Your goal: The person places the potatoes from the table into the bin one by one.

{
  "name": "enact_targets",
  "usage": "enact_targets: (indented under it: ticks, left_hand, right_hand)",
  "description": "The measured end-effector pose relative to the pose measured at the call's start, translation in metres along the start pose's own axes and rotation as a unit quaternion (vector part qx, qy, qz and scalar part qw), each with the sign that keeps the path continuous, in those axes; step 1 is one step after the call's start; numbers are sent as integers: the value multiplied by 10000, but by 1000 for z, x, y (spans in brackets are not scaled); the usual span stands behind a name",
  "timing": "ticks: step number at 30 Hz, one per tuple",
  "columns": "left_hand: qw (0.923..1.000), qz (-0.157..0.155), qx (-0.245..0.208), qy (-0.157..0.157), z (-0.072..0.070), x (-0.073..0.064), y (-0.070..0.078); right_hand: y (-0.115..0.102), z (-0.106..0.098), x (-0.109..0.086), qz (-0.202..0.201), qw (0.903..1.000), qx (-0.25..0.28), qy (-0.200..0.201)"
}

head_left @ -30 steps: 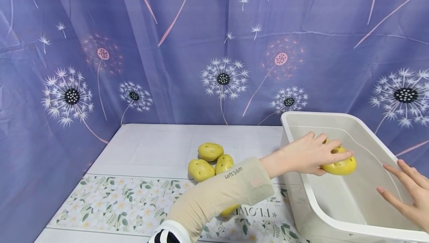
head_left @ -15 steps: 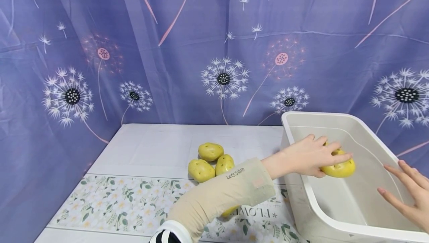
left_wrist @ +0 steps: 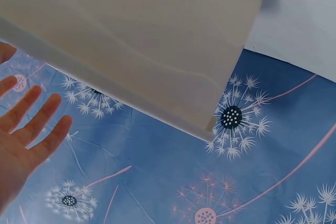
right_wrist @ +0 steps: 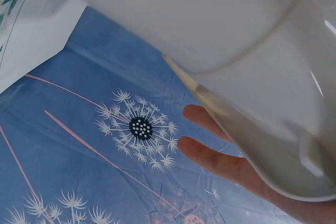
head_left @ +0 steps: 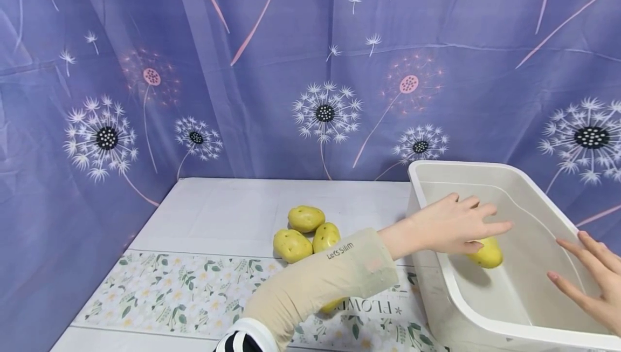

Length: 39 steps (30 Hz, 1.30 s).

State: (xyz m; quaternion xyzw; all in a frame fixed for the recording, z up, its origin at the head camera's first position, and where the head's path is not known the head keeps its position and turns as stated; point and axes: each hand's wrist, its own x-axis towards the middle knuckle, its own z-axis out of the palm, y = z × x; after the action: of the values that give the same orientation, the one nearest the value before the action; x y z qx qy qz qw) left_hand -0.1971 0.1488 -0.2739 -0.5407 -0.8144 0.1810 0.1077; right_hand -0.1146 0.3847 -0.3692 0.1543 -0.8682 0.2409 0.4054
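Observation:
In the head view, my left hand [head_left: 458, 225] hovers inside the grey-white plastic tub [head_left: 529, 329], palm down with fingers spread and holding nothing. Just below it is a yellow potato [head_left: 489, 255], partly covered by the thumb; whether it touches the tub floor I cannot tell. My right hand [head_left: 589, 279], cut off by the frame edge, is spread at the tub's right side. In the right wrist view its fingers [right_wrist: 220, 163] show beside the tub's rim. Three potatoes [head_left: 305, 219] lie grouped on the table, and another potato [head_left: 332, 304] is mostly hidden under the left sleeve.
The white table [head_left: 218, 206] carries a floral printed strip [head_left: 160, 298] with lettering. A purple dandelion-patterned curtain [head_left: 252, 115] hangs behind and at the left. The tub's high left wall [head_left: 429, 298] stands between the potato group and the tub's inside.
My left hand has let go of the potato; its fingers have straightened, and the potato is now lower in the tub. My right hand has stayed nearly still.

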Motion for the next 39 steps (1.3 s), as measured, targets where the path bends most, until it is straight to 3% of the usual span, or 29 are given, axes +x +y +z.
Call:
enact_targets:
  ticks: [8,15,24,39]
  left_hand:
    - [9999,-30,-22,112,3,-3,-1]
    - [9998,-96,39,177,6,-9,-3]
    - [9998,-165,38,118,11,-12,-5]
    - [9994,-249,52,222,19,-18,-13]
  right_hand:
    - [-5,0,-1,142,9999,-7,52]
    - [-1,-4,-7,481,9985,18,-269]
    - [-1,-6,3,-265,9986,-89,-459]
    - [2,-5,8,-429,9971,215,-594]
